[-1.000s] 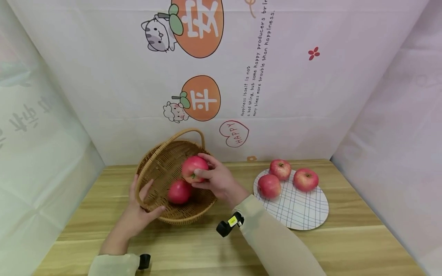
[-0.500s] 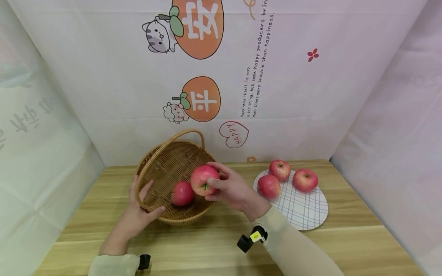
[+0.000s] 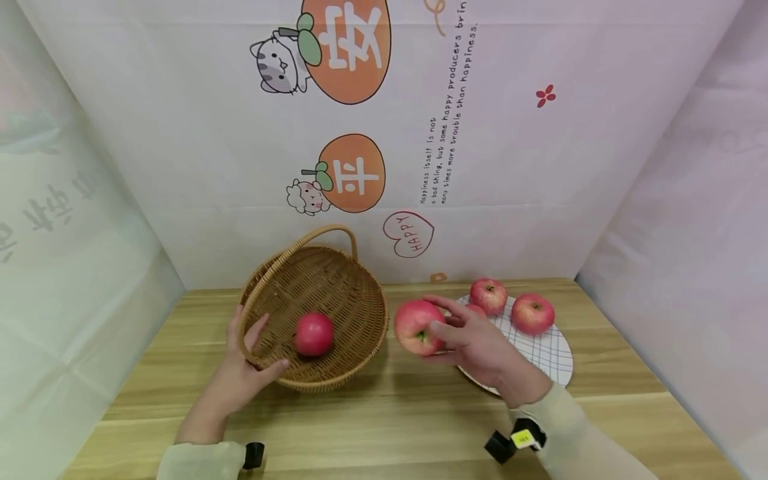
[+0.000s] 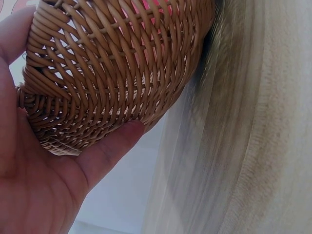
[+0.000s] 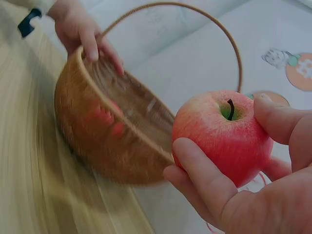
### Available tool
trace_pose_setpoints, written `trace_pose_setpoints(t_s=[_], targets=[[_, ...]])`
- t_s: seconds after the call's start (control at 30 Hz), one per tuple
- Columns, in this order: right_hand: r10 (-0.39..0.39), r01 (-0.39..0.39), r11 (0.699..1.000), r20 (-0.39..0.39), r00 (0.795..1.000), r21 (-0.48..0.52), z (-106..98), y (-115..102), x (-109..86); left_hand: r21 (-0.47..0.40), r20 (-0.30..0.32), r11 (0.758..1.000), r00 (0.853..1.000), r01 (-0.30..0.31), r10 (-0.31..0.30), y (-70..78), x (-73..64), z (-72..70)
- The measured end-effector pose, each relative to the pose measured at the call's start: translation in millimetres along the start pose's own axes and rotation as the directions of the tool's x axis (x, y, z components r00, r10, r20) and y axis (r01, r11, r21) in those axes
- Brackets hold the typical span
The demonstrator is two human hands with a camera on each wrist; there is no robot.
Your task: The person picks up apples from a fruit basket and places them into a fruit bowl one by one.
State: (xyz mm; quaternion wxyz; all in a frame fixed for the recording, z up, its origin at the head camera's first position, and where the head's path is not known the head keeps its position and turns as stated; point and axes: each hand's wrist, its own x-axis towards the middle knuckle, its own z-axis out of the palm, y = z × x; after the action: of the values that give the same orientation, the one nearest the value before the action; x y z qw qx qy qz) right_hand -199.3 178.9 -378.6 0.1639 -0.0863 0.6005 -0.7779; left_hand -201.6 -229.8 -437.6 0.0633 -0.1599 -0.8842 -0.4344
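My left hand (image 3: 240, 370) grips the left side of the wicker basket (image 3: 345, 280), fingers and thumb spread over the rim beside the handle. The basket leans with its mouth toward me. One red apple (image 3: 315, 335) lies inside it. To the right of the basket, my right hand (image 3: 483, 347) holds another red apple (image 3: 414, 327) in the air. In the right wrist view, thumb and fingers curl round that apple (image 5: 222, 141), its stem facing up. The left wrist view has my left thumb (image 4: 114, 146) pressed along the basket's woven outside.
A flat oval checked mat (image 3: 552, 353) lies on the right of the wooden table (image 3: 360, 433). Two apples show fully on it, one at the back (image 3: 489, 296) and one at the right (image 3: 533, 314). A third apple (image 3: 477, 311) is mostly hidden behind my right hand. A printed cloth (image 3: 492, 247) hangs behind.
My right hand has carried its apple out of the basket and rightward toward the checked mat. The other apple stays inside, shifted slightly. My left hand keeps its grip on the rim.
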Motion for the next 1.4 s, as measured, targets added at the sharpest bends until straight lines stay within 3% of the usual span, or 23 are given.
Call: trace_pose_setpoints(t_s=[0.43,0.77,1.1,1.3,1.4], targets=[[-0.027,0.021,0.998,-0.099,0.995,-0.066,-101,-4,-58.1,0.002,-0.004,1.0,1.0,0.02,-0.02,0.9,-0.1,0.6],[-0.015,0.022,0.999,-0.203,0.979,0.034,-166,6,-88.9,-0.001,-0.002,1.0,1.0,0.015,-0.015,1.9,-0.8,1.2],[-0.019,0.019,1.0,-0.253,0.967,-0.003,-189,10,-101.0,-0.002,-0.004,1.0,1.0,0.015,-0.015,-0.7,0.0,1.1],[0.05,-0.063,0.998,-0.345,0.937,-0.028,-187,13,-101.0,-0.011,-0.001,1.0,1.0,0.015,-0.015,-2.4,0.9,1.7],[0.063,-0.106,0.99,-0.386,0.92,-0.092,-184,16,-98.4,-0.004,-0.003,1.0,1.0,0.012,-0.012,-2.4,1.0,1.5]])
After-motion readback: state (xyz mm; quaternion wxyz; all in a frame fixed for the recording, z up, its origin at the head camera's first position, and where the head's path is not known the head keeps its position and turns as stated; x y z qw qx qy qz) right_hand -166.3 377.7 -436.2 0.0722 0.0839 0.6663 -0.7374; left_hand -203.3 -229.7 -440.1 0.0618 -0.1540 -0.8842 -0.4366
